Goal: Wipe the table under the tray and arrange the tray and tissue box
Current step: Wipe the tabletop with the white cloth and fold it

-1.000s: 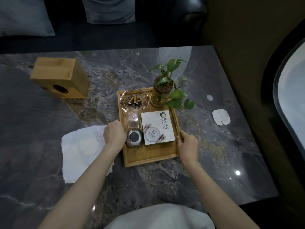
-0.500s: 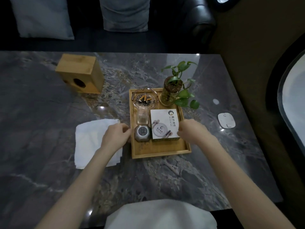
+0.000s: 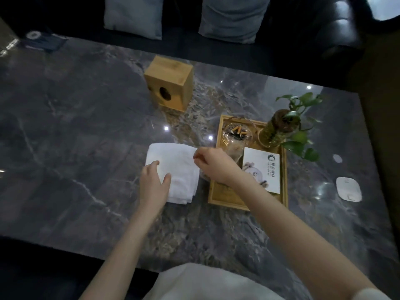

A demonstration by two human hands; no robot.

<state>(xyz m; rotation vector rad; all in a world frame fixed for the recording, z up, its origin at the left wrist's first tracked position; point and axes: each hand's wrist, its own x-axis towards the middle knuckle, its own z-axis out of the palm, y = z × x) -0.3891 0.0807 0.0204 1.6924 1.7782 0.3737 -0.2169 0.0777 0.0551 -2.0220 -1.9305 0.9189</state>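
While the folded white cloth [image 3: 173,172] lies flat on the marble table [image 3: 75,126], just left of the wooden tray [image 3: 246,202], get a proper hold of it before anything else. Your left hand [image 3: 154,182] rests on its near left corner with the fingers spread and flat, pinning it, not gripping. Your right hand [image 3: 213,166] reaches across the tray's left edge to the cloth's far right corner, fingers curled in as if pinching; whether they have actually caught the fabric, you cannot tell from here.

Gather the cloth as one pad, not by a single layer, so it does not unfold and trail when you lift. Take it in one hand, which frees the other for the tray.

The tray sits on the patch you need to wipe, and it is loaded: an ashtray [image 3: 237,132] with butts at the far end, a potted plant [image 3: 279,128] in a glass at the far right corner, a white box [image 3: 263,169] on the right. Slide or lift it level and slowly, since the plant looks top-heavy and ash would likely scatter. Mind your right forearm, which passes low over the tray.

The wooden tissue box [image 3: 170,85] stands well apart toward the far side; leave it until the wiping is done.
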